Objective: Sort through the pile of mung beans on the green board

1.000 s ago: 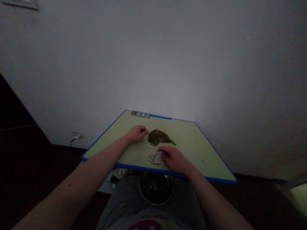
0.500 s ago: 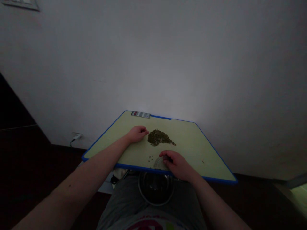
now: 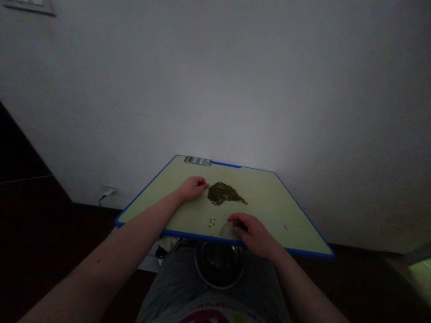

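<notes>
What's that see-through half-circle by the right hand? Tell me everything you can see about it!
The half-circle looks like a protractor: thin, flat and clear, probably plastic. Its rounded edge faces up and left in the picture. The right hand holds its right part, so the fingers hide some of it. It is at the near side of the pale board, by the blue rim. It's too dim to read any markings, or tell whether it's lying quite flat.

Prob. home rm (wall plug (image 3: 108, 193))
</notes>
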`<state>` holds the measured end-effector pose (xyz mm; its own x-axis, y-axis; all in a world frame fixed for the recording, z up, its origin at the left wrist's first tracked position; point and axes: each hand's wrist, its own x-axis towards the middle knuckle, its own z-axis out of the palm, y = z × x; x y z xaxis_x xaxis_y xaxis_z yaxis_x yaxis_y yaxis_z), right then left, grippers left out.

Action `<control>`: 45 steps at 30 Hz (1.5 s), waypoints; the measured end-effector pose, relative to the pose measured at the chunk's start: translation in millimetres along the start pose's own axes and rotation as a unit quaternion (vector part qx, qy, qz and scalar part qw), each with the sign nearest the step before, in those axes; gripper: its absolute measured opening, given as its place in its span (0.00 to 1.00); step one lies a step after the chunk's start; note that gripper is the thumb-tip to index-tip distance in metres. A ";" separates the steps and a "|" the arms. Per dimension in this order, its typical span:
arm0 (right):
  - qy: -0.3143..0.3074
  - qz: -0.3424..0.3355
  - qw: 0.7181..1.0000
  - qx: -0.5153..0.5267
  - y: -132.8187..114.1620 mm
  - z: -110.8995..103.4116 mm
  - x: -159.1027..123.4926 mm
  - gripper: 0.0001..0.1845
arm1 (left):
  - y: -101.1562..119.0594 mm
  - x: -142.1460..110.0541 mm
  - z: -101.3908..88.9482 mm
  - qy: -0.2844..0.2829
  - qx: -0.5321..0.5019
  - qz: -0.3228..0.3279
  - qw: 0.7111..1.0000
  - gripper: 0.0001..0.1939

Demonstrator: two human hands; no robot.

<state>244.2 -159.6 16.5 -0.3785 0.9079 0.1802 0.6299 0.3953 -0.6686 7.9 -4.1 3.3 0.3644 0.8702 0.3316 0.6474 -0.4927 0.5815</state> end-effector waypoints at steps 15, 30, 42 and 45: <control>0.078 0.013 0.987 -0.138 4.1 7.2 46.3 0.16 | 1.3 -0.4 0.5 0.005 -0.007 -0.002 1.000 0.17; -0.073 -0.130 0.986 -0.073 -19.6 19.4 61.8 0.17 | 1.9 0.7 0.6 0.001 0.010 0.009 1.000 0.17; -0.044 -0.084 0.994 -0.056 -24.8 19.9 35.4 0.16 | -0.5 1.5 2.1 0.000 0.000 0.002 1.000 0.17; -0.036 -0.077 0.995 -0.052 -24.1 19.3 30.9 0.16 | 1.0 0.9 0.9 -0.001 0.001 -0.001 1.000 0.17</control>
<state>204.3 -143.9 24.3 -0.5216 0.8242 0.2207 0.6255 0.5453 -0.5580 9.5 -3.8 3.5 0.3634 0.8715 0.3293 0.6501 -0.4904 0.5804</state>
